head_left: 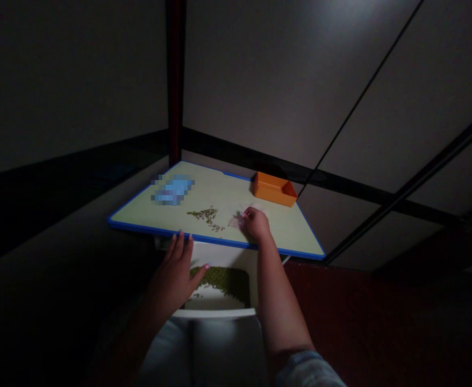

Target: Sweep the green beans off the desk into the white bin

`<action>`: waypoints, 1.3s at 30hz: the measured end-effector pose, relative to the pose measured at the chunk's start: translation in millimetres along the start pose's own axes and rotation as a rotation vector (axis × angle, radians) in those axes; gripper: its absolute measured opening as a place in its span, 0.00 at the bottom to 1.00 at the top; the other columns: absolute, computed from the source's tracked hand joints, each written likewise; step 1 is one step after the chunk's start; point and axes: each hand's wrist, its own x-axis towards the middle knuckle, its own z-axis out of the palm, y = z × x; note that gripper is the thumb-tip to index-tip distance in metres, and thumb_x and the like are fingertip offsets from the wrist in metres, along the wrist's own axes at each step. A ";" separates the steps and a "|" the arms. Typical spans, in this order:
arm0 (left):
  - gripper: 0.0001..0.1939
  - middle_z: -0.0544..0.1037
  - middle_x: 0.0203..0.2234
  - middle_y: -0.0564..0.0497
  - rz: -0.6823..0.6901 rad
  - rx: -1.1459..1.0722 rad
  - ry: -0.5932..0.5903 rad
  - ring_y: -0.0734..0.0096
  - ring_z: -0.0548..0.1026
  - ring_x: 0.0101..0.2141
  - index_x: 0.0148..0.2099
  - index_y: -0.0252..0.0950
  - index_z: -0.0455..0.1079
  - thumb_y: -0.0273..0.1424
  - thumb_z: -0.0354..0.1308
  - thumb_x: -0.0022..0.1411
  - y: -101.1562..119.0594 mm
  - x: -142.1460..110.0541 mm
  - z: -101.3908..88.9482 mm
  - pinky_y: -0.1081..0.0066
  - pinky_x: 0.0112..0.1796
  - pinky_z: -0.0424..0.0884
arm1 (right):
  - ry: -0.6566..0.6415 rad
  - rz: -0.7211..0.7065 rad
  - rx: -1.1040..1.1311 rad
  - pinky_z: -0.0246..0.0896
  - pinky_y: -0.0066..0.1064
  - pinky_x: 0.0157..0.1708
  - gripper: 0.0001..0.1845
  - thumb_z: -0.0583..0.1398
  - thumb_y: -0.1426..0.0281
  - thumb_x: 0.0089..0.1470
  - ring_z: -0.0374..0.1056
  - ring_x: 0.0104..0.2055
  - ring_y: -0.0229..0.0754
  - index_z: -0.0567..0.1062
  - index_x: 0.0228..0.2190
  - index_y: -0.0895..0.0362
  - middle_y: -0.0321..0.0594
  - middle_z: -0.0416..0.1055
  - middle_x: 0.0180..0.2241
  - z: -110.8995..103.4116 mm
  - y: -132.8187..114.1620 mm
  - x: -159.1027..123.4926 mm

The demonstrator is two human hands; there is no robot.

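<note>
A pale board with a blue rim lies in front of me. A small scatter of green beans sits near its middle. My right hand rests on the board to the right of the beans, fingers curled on something small and pale that I cannot make out. My left hand is spread open, fingertips touching the board's near edge, its palm over the left rim of a white container on my lap. A heap of green beans lies in that container.
An orange open box stands at the board's far right corner. A blurred blue patch lies at the board's far left. Dark walls with panel seams surround the board; a dark red surface lies to the right.
</note>
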 end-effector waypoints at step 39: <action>0.40 0.51 0.64 0.31 -0.005 -0.032 0.015 0.48 0.48 0.64 0.63 0.25 0.51 0.49 0.48 0.57 0.2 -0.6 0.7 0.54 0.58 0.60 | -0.006 -0.090 0.137 0.51 0.25 0.29 0.07 0.58 0.68 0.54 0.63 0.27 0.36 0.73 0.26 0.57 0.38 0.72 0.25 -1.3 -1.0 -3.6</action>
